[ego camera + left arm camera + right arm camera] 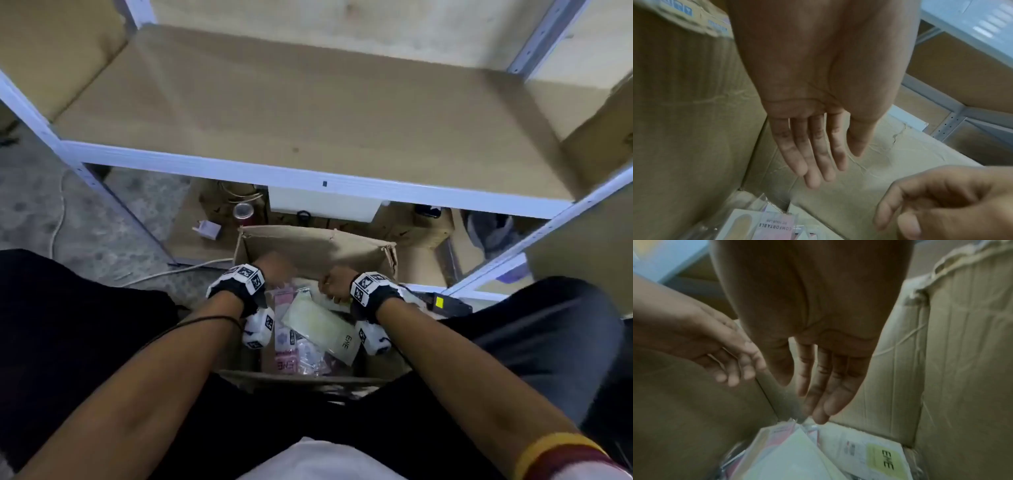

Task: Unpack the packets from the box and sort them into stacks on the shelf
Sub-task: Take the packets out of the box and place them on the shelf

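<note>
While the person sits facing the shelf [308,113], both arms reach down into the open cardboard box [318,246] that stands on the floor between the knees, just in front of the shelf's white front rail.

Left hand [274,267]: positioned over the far-left part of the box interior. In the left wrist view its fingers [812,155] are straight and nearly together, with the thumb alongside, and nothing lies between them. They point toward the box wall and the packets below; contact with either cannot be confirmed.

Right hand [334,282]: positioned at the far-right part of the box interior. In the right wrist view its fingers [826,395] are extended with only a slight inward bend, and the fingertips are close above the top edges of the packets. No packet is held.

Packets [308,332]: all visible packets are inside the box, lying loose and overlapping. A pale yellow-green packet [322,325] marked "EME" lies tilted on top, between the two wrists. Pink packets [286,349] lie beneath and to the left of it. A white packet with a yellow-green "EME" label [882,456] lies flat against the right wall of the box.

Shelf: the brown board carries no packets.
</note>
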Demonstrator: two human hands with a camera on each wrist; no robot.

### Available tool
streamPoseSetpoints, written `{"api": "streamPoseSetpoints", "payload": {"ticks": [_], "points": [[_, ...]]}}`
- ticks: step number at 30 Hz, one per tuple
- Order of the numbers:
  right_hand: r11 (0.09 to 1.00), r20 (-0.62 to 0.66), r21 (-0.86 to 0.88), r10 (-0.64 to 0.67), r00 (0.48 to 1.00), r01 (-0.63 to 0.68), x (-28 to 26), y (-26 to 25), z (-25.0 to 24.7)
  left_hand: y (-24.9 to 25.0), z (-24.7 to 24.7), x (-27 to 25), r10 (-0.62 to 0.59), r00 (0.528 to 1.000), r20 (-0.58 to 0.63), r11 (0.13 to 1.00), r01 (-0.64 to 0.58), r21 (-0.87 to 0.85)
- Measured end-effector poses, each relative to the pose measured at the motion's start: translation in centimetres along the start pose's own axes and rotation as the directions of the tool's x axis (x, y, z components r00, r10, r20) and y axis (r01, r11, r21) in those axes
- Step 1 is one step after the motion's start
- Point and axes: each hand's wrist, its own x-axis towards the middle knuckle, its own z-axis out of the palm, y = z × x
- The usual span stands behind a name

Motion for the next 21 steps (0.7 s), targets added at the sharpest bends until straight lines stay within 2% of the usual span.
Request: {"api": "streamPoseSetpoints", "payload": {"ticks": [3, 6, 10, 13, 15, 21], "points": [[0.998, -0.006, -0.032, 0.048, 0.999, -0.048, 1.4, 0.8, 0.5, -0.2, 0.0, 1.7, -0.015, 0.999, 0.029, 1.000, 0.014, 0.026], [0.984, 0.024, -0.172, 0.060, 0.998, -0.055, 2.7, 1.9, 1.5, -0.1, 0.7, 2.5, -0.043, 0.997, 0.062, 0.999, 0.042, 0.016], [0.969, 0.054, -0.235, 0.097, 0.994, -0.082, 4.5, 3.5, 3.3, -0.7, 1.4, 3.2, -0.088, 0.993, 0.077, 0.995, 0.085, 0.045], [0.970, 0.103, -0.228, 0.114, 0.988, -0.088, 5.3, 4.6, 5.1, -1.4, 1.8, 3.4, -0.142, 0.985, 0.098, 0.979, 0.124, 0.163], [0.973, 0.118, -0.211, 0.120, 0.986, -0.093, 5.7, 5.1, 6.3, -1.6, 2.0, 3.3, -0.184, 0.982, 0.048, 0.956, 0.168, 0.242], [0.980, 0.044, -0.144, 0.142, 0.989, -0.134, 6.1, 6.4, 8.0, -4.0, 3.5, 4.1, -0.293, 0.956, 0.008, 0.908, 0.275, 0.315]]}}
